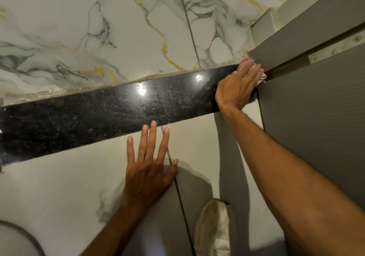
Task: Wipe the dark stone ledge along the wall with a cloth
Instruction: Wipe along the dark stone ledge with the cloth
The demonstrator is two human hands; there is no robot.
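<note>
Ledge (110, 115) runs left-right, rising rightward; right hand (239, 86) presses cloth (261, 74).

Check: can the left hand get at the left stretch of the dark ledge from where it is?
Probably yes. The left hand lies flat on the tile just below the ledge, holding nothing, and nothing sits between them.
</note>
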